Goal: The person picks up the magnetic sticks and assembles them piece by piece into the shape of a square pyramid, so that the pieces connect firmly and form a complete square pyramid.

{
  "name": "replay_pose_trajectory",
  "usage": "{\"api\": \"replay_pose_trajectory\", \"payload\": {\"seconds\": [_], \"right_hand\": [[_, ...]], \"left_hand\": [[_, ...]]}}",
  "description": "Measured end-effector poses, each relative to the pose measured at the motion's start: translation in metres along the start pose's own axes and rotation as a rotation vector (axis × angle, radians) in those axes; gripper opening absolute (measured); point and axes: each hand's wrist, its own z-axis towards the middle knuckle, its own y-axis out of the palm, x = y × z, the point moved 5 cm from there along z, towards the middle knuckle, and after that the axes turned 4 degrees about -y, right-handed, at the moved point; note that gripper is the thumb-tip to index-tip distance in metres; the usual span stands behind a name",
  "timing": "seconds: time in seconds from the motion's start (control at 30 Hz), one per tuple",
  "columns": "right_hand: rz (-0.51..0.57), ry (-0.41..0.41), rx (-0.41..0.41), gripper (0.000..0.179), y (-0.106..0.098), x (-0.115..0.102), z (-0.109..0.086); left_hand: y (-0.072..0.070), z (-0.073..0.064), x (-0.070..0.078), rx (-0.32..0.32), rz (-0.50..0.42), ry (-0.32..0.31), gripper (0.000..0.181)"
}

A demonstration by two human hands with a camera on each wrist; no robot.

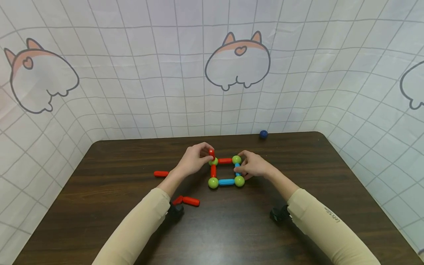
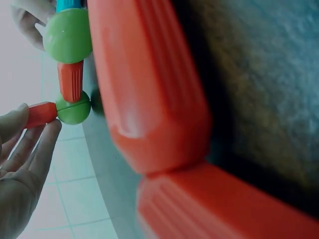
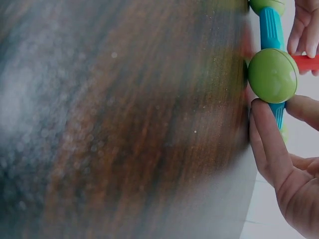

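Observation:
A square of rods and green balls lies on the table, a ball at each corner. Its far rod (image 1: pixel 225 161) and left rod (image 1: pixel 213 171) are red; the near rod (image 1: pixel 226 182) and right rod (image 1: pixel 237 167) are blue. My left hand (image 1: pixel 193 159) pinches an upright red rod (image 2: pixel 42 115) between thumb and fingers, its lower end at the far-left green ball (image 2: pixel 74 110). On the other side, my right hand (image 1: pixel 254 165) grips the right blue rod, fingers on both sides of it beside the near-right green ball (image 3: pixel 272 75).
Two red rods (image 1: pixel 191 201) lie end to end near my left wrist, large in the left wrist view. Another red rod (image 1: pixel 161 173) sits further left, partly behind my forearm. A dark blue ball (image 1: pixel 263 134) rests at the table's far edge, before a grid-patterned curtain (image 1: pixel 179 73).

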Motion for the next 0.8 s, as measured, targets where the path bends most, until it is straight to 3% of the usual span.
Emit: {"api": "replay_pose_trajectory", "payload": {"seconds": [0.5, 0.67, 0.8], "right_hand": [[-0.002, -0.001, -0.011, 0.07, -0.004, 0.002, 0.002], [0.057, 0.009, 0.006, 0.066, -0.017, 0.012, 0.0], [0.046, 0.003, 0.047, 0.059, -0.035, 0.021, -0.002]], "left_hand": [[0.002, 0.009, 0.001, -0.018, 0.013, -0.005, 0.025], [0.002, 0.009, 0.0, -0.023, 0.015, -0.009, 0.024], [0.003, 0.009, 0.0, -0.025, 0.01, -0.011, 0.024]]}}
